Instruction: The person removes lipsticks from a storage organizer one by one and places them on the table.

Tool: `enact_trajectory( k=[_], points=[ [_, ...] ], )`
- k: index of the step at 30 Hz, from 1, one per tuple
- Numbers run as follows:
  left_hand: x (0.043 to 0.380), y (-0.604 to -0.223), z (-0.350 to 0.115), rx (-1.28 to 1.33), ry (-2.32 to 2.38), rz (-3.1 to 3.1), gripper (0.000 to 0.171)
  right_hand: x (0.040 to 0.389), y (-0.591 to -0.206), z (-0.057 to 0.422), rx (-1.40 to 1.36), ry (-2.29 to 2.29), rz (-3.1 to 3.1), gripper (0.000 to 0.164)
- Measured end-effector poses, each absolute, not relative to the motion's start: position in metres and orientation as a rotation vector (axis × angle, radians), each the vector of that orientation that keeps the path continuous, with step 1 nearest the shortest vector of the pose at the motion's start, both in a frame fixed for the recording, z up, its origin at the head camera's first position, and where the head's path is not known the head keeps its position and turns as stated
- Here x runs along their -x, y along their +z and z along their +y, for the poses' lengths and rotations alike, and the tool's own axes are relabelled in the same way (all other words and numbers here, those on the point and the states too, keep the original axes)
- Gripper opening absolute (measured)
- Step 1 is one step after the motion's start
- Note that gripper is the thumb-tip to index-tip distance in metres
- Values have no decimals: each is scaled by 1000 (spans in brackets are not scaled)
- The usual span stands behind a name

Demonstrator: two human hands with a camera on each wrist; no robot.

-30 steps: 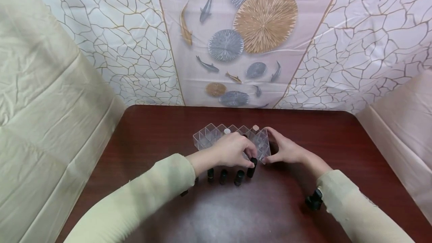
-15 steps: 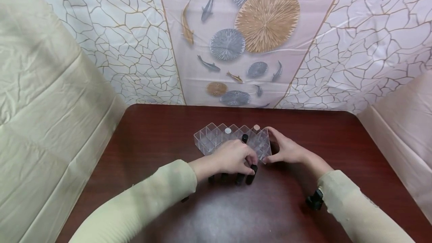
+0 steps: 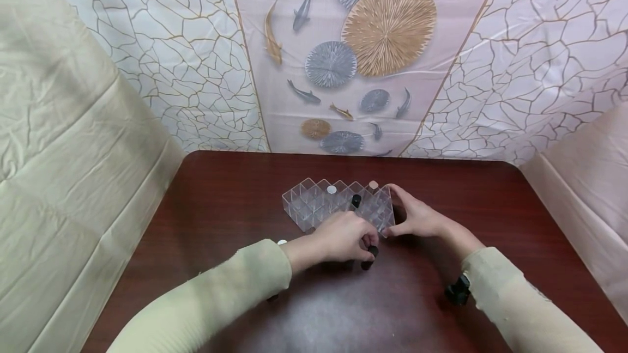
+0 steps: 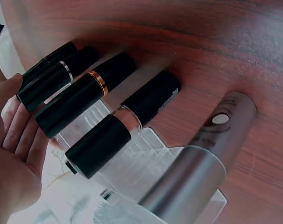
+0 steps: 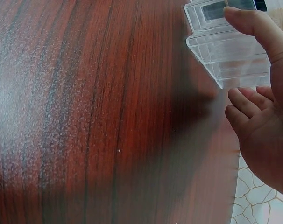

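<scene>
A small black object [image 3: 458, 290] lies on the dark red wooden bench [image 3: 225, 206] beside the right sleeve, nearest the person.

The left hand [image 3: 340, 237] is positioned over a row of black lipstick tubes [image 4: 89, 91] that stand on the bench just in front of the clear organizer. In the head view its fingers are curled downward around the top of the rightmost black tube [image 3: 370, 254]; the remaining tubes of the row are hidden beneath the hand there. In the left wrist view four black tubes stand side by side, and a silver tube [image 4: 197, 168] stands apart from them in the foreground.

The right hand [image 3: 417, 217] rests against the right end of the clear organizer [image 3: 338, 206]. Its thumb and fingers are spread and press on the organizer's corner, with the thumb at the near edge and the fingers at the far edge.

The organizer is divided into compartments. A white-capped tube [image 3: 331, 190], a black-capped tube [image 3: 356, 199] and a beige-capped tube [image 3: 373, 184] stand upright in separate compartments.
</scene>
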State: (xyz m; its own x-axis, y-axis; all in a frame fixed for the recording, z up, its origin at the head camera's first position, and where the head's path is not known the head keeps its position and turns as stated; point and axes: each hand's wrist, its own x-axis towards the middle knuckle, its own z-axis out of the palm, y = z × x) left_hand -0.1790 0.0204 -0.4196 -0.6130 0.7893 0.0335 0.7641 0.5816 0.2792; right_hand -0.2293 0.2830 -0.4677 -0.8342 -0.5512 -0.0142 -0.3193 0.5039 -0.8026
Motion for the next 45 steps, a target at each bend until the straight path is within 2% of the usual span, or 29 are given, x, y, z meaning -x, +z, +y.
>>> enact_trajectory(
  k=[17, 25, 45],
  points=[
    [174, -421, 25, -1307, 427, 2715, 19, 228, -466, 285, 717, -1185, 2512, 103],
    [176, -413, 17, -1335, 493, 2696, 27, 228, -465, 284, 728, -1187, 2502, 98],
    [213, -372, -55, -1199, 687, 2728, 37, 230, -468, 282, 747, -1226, 2478, 95]
  ],
)
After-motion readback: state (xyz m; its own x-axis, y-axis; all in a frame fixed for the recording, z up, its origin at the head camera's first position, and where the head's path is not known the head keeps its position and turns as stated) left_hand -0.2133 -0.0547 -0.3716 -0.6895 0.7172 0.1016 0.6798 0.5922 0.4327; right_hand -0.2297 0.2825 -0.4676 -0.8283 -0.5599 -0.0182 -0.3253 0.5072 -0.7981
